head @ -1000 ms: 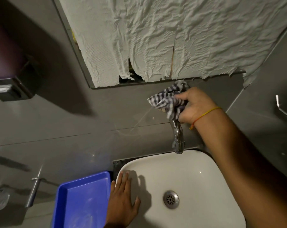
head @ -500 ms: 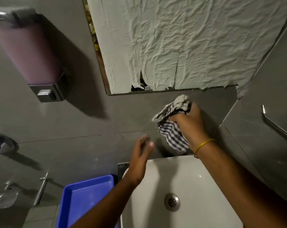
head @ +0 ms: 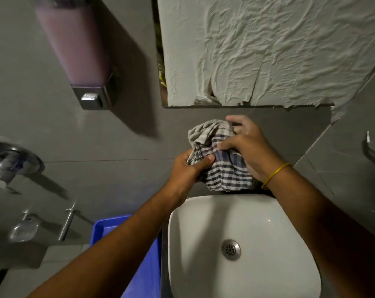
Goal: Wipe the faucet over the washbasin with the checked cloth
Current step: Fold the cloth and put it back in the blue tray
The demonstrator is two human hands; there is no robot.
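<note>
The checked cloth (head: 225, 166), blue, white and grey, is bunched against the grey wall just above the white washbasin (head: 195, 244). It covers the faucet completely, so no metal of the faucet shows. My left hand (head: 187, 168) grips the cloth's left side with the thumb across it. My right hand (head: 251, 149), a yellow band at its wrist, clasps the cloth from the right and top. Both forearms reach up over the basin.
A soap dispenser (head: 79, 52) with pink liquid hangs on the wall at upper left. Crumpled white paper (head: 268, 50) covers the mirror above. A blue tray (head: 143, 265) sits left of the basin. A metal rail (head: 373, 151) juts from the right wall, and a soap dish (head: 23, 231) at lower left.
My left hand left the basin rim, rose and took hold of the cloth's left side. The cloth dropped down over the faucet, which is now hidden. The view tilted upward.
</note>
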